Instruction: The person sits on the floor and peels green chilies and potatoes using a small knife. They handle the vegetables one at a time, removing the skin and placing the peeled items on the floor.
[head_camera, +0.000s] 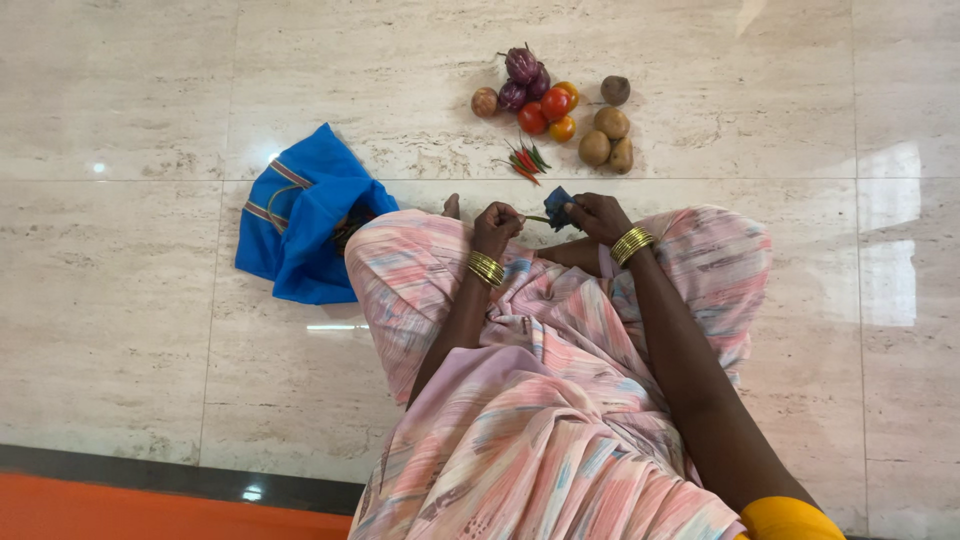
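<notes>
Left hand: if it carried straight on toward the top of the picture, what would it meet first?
Probably the small heap of red and green chillies on the pale stone floor, ahead of the left hand; depth is hard to judge.

A small dark blue object (558, 210) sits half hidden in the right hand (598, 216), too small to identify; a blue bag (300, 225) conceals its dark contents.

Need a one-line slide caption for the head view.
Seated person's left hand and right hand hold a small blue pouch near vegetables on marble floor.
</notes>
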